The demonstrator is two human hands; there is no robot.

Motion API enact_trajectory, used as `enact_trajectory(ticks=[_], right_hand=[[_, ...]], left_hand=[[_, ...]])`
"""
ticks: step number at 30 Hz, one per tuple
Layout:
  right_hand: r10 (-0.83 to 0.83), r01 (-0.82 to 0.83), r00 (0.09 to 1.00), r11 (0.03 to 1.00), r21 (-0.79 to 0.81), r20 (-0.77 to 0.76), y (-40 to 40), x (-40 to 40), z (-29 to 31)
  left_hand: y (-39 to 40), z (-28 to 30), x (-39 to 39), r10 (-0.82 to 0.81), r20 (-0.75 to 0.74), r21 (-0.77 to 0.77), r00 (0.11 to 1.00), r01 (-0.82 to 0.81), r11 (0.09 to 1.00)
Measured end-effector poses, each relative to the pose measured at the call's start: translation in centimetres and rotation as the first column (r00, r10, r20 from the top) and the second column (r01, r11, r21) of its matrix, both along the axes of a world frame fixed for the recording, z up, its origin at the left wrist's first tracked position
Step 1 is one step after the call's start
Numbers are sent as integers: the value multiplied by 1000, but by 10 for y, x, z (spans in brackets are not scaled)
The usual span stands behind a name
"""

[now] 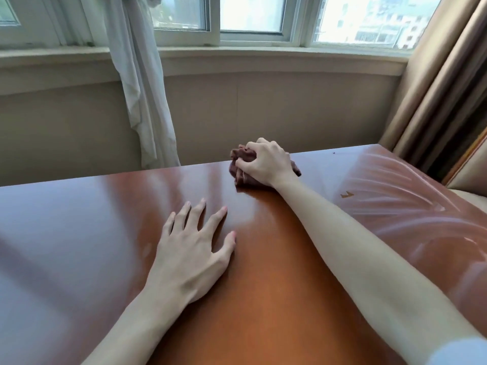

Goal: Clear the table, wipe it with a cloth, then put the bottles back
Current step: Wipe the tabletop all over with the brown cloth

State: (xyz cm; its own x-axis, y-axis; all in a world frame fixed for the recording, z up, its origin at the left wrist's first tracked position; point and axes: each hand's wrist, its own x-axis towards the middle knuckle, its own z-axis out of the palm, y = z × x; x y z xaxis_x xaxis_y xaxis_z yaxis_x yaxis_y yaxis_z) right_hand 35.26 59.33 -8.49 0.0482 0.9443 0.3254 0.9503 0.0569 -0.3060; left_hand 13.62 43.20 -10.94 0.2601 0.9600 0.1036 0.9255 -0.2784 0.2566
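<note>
A glossy reddish-brown wooden table point(263, 285) fills the lower part of the view. My right hand point(266, 163) grips a bunched-up dark brown cloth point(241, 164) and holds it down on the tabletop close to the far edge. My left hand point(192, 248) rests flat on the table nearer to me, fingers spread. Wet streaks point(411, 206) curve across the right side of the tabletop. No bottles are in view.
Beyond the far table edge is a beige wall under a window sill point(237, 56). A white sheer curtain point(142, 96) hangs at the back left, and a heavy tan curtain point(442, 96) hangs at the right. A small orange mark point(346, 194) lies on the table.
</note>
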Motion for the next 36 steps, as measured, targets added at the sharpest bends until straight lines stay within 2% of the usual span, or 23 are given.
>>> enact_trajectory(ticks=[3, 5, 9, 14, 18, 21, 25, 30, 36], right_hand=[[-213, 213, 977, 977, 23, -6, 32, 57, 1], [-263, 263, 965, 964, 24, 6, 30, 73, -4], [-201, 201, 979, 979, 16, -18, -33, 46, -8], [-106, 106, 994, 994, 11, -3, -160, 3, -5], [-52, 50, 998, 996, 70, 22, -254, -30, -8], [-24, 23, 1000, 996, 89, 18, -286, -39, -10], [-32, 31, 999, 998, 46, 39, -246, -26, -5], [-176, 176, 984, 984, 32, 1, -112, 7, -6], [-234, 234, 972, 972, -29, 10, 19, 54, 1]], left_hand=[[0, 3, 1, 12, 6, 0, 1000, -12, 1000], [1, 3, 1, 2, -2, -23, 1000, -2, 1000], [1, 5, 1, 2, -9, -40, 1000, -2, 999], [1, 5, 2, -24, -15, -43, 1000, 24, 999], [-1, 6, 1, -43, -23, -56, 999, 42, 998], [-4, 6, -1, -46, -21, -49, 999, 45, 998], [-6, 6, -1, -44, 1, -20, 999, 44, 999], [-3, 3, 0, -33, 3, 3, 999, 33, 999], [3, -2, 2, -9, 7, 8, 1000, 9, 1000]])
